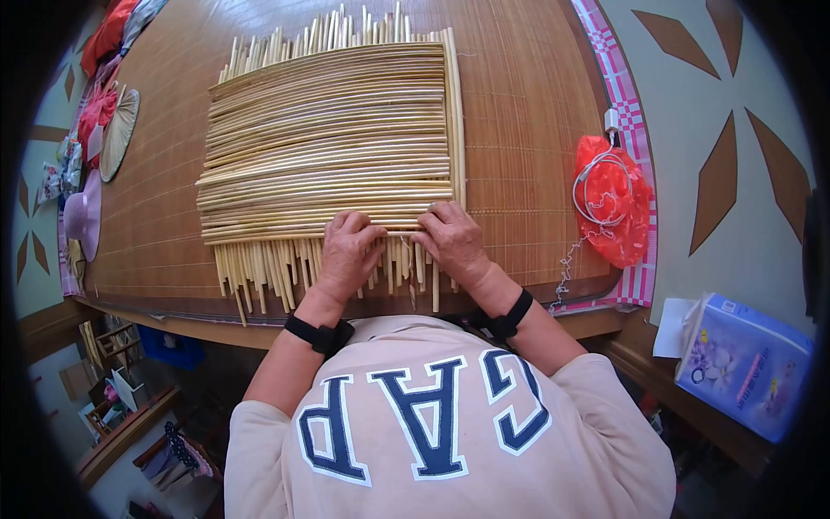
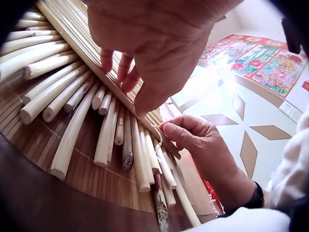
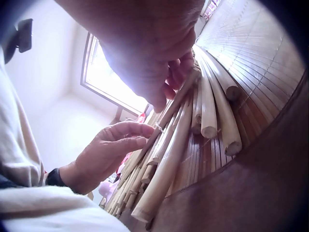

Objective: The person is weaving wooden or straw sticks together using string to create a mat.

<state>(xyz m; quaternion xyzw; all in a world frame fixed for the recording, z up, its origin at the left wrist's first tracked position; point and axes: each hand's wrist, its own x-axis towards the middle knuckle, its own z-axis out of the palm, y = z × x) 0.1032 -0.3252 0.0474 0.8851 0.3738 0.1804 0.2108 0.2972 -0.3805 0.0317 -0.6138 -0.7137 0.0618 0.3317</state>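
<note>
A panel of pale peeled stalks (image 1: 328, 143) lies on the mat-covered table, its long stalks side by side across cross stalks whose ends stick out front and back. At its front edge my left hand (image 1: 347, 255) grips the front stalk, fingers over the top and thumb on the near side. Further right, my right hand (image 1: 454, 240) pinches the same stalk near its right end. Between the hands a white string (image 2: 158, 147) is looped around the stalk and a cross stalk. In the right wrist view, the right fingertips (image 3: 171, 92) are partly hidden behind the hand.
A red plastic bag (image 1: 616, 208) with a coiled white cable lies on the table's right side. To the left are a hand fan (image 1: 119, 134) and a pink hat (image 1: 84, 214). A purple tissue pack (image 1: 743, 368) stands at the lower right. Cross-stalk ends (image 2: 72, 154) overhang towards the table's front edge.
</note>
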